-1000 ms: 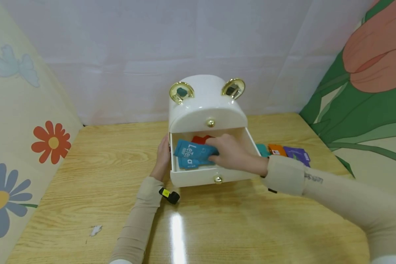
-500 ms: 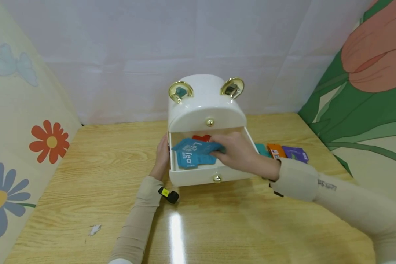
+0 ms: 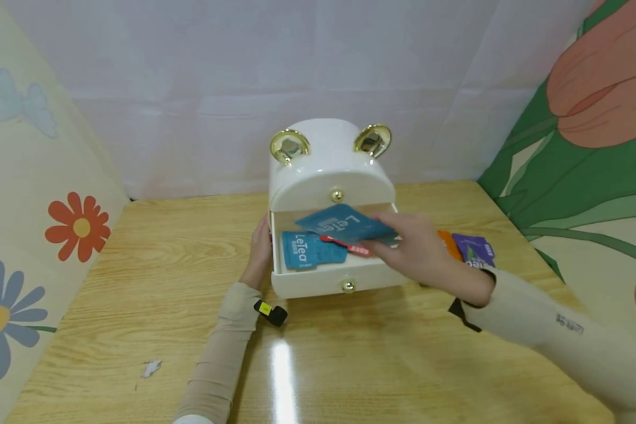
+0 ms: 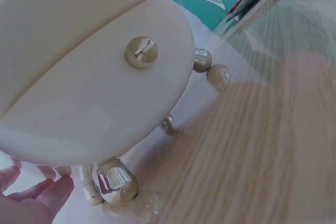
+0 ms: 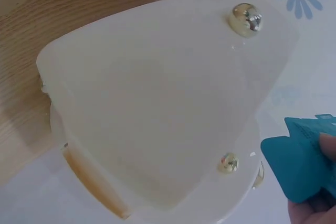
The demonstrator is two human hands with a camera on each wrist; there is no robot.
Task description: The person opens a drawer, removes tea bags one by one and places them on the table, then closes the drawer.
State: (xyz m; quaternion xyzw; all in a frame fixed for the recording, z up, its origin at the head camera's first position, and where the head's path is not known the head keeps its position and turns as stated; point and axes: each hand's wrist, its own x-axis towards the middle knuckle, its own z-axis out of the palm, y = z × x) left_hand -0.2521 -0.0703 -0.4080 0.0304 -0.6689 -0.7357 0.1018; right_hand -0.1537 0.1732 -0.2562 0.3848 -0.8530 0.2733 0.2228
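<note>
A white chest [image 3: 325, 156] with gold-rimmed ears stands on the table, its lower drawer [image 3: 310, 287] pulled out. My right hand [image 3: 421, 250] pinches a blue LeTea tea packet [image 3: 341, 222] by its right end, raised above the drawer. The same packet [image 5: 296, 169] shows teal at the right edge of the right wrist view. Inside the drawer lie another blue tea packet [image 3: 304, 252] and a red packet [image 3: 359, 249], partly covered. My left hand [image 3: 261, 250] rests along the chest's left side; in the left wrist view its fingers [image 4: 55, 192] are at the lower edge.
An orange packet [image 3: 450, 244] and a purple packet [image 3: 474, 248] lie on the table right of the chest. A torn white scrap [image 3: 151, 368] is at front left. Painted panels flank the table, and a white cloth [image 3: 191, 129] hangs behind.
My right hand has lifted the blue packet up and to the right from the other blue packet in the drawer, showing more of the red one. The left hand has stayed put.
</note>
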